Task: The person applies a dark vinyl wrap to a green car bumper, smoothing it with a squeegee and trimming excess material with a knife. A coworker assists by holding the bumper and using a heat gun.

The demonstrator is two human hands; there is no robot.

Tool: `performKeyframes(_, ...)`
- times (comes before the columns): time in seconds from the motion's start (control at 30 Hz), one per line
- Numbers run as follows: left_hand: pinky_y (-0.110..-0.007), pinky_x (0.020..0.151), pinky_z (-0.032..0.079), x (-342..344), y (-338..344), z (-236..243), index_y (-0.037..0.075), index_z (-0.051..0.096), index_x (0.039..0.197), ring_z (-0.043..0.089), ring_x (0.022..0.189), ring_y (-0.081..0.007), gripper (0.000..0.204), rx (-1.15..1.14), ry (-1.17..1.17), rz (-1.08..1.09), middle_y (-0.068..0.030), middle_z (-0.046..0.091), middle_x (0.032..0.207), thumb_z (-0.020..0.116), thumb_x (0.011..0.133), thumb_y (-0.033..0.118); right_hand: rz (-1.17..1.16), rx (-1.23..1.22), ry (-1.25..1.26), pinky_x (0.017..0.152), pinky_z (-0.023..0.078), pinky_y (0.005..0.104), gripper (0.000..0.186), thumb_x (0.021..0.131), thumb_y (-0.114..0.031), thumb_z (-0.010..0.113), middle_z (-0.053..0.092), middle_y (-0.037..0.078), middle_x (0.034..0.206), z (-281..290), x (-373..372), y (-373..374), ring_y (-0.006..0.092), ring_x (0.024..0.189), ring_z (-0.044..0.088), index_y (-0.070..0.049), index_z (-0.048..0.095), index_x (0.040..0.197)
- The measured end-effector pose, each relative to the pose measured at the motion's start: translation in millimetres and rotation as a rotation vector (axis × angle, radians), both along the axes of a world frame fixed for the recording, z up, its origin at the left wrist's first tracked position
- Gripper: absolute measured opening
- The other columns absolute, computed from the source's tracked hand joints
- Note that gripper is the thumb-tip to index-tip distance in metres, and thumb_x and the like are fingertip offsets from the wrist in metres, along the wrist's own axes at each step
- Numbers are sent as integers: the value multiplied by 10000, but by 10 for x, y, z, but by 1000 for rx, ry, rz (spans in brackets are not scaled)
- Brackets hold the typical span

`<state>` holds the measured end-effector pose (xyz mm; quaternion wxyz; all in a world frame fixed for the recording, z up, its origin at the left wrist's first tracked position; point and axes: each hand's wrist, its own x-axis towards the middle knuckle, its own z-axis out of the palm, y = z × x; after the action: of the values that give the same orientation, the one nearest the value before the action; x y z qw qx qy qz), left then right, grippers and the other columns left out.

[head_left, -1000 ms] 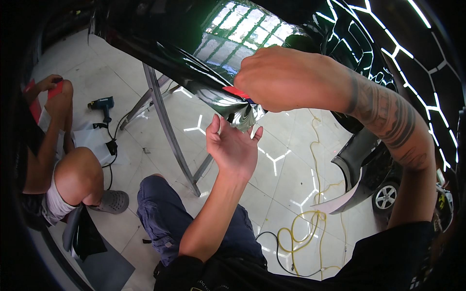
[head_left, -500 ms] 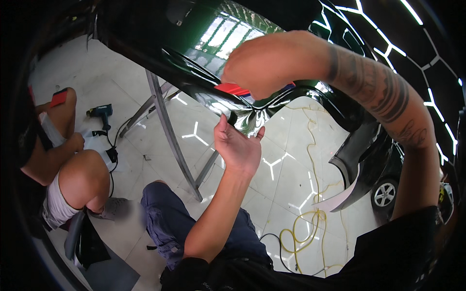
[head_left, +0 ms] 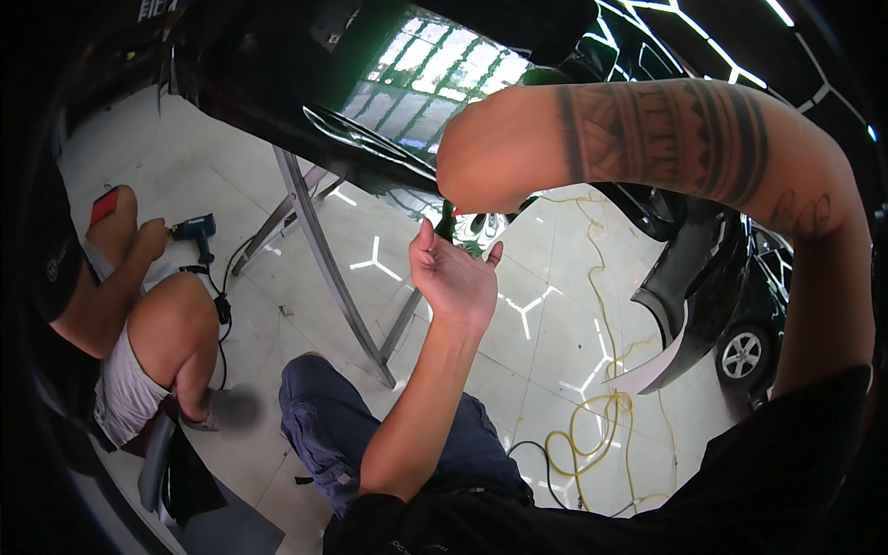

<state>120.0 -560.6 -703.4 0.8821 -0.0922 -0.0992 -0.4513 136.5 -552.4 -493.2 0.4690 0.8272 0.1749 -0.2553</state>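
A glossy dark green car body panel [head_left: 277,102] extends across the top, a bright window reflection on its surface. My right hand [head_left: 495,153], wrist bent, is closed at the panel's lower edge. Only a small red tip of the squeegee [head_left: 456,212] shows beneath that hand. Just below, my left hand [head_left: 453,287] is palm up, thumb and little finger sticking out. Its middle fingers disappear into creased, shiny film [head_left: 474,242] at the panel edge, and they appear closed on it. The two hands are close together but apart.
A grey metal stand [head_left: 319,250] is under the panel. At left sits a co-worker [head_left: 153,324], one hand by a teal heat gun [head_left: 194,231]. Yellow hose [head_left: 606,435] coils over the tiled floor at right, near a loose dark panel [head_left: 684,314] and a car wheel [head_left: 743,356].
My right hand has moved down and slightly right, and now hides most of the red squeegee. My left hand stays nearly in place. The co-worker's hand has moved up to the heat gun.
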Motion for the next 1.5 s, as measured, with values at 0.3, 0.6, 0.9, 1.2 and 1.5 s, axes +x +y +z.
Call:
performKeyframes(0.3, -423, 997, 214, -37, -37, -119, 203, 398, 1311, 350, 1230, -132, 570, 109, -25, 39, 17, 398, 1347, 504, 840, 507, -249, 41, -98, 678, 513, 420, 136, 732, -61, 588, 663, 117, 759, 63, 167, 121, 346, 747, 653, -49, 689, 823)
performKeyframes(0.6, -397, 940, 313, 23, -11, -145, 174, 525, 1103, 501, 1129, -166, 365, 136, -1, -58, -3, 575, 1163, 495, 917, 487, -340, -330, -101, 763, 539, 386, 202, 741, -44, 575, 693, 130, 886, 363, 100, 291, 312, 849, 675, -14, 677, 914)
performKeyframes(0.9, -347, 891, 364, -459, -194, 412, 166, 577, 1030, 511, 1047, -89, 226, -34, 44, -242, 79, 582, 1060, 678, 892, 314, -545, -222, -143, 802, 522, 365, 358, 727, -37, 567, 667, 161, 999, 511, 15, 126, 320, 899, 653, -12, 670, 1069)
performKeyframes(1.2, -353, 862, 384, -527, -235, 600, 162, 576, 940, 540, 960, -79, 179, 6, 176, -220, 87, 574, 966, 693, 890, 288, -426, -105, -177, 761, 527, 390, 262, 732, -64, 604, 665, 153, 941, 525, -120, -28, 323, 855, 651, 2, 665, 978)
performKeyframes(1.5, -349, 845, 403, -500, -211, 620, 160, 578, 926, 553, 944, -81, 174, 34, 190, -219, 73, 581, 930, 691, 893, 288, -360, 15, -351, 781, 524, 386, 311, 739, -99, 635, 666, 161, 936, 648, -132, -49, 307, 910, 648, 14, 655, 1028)
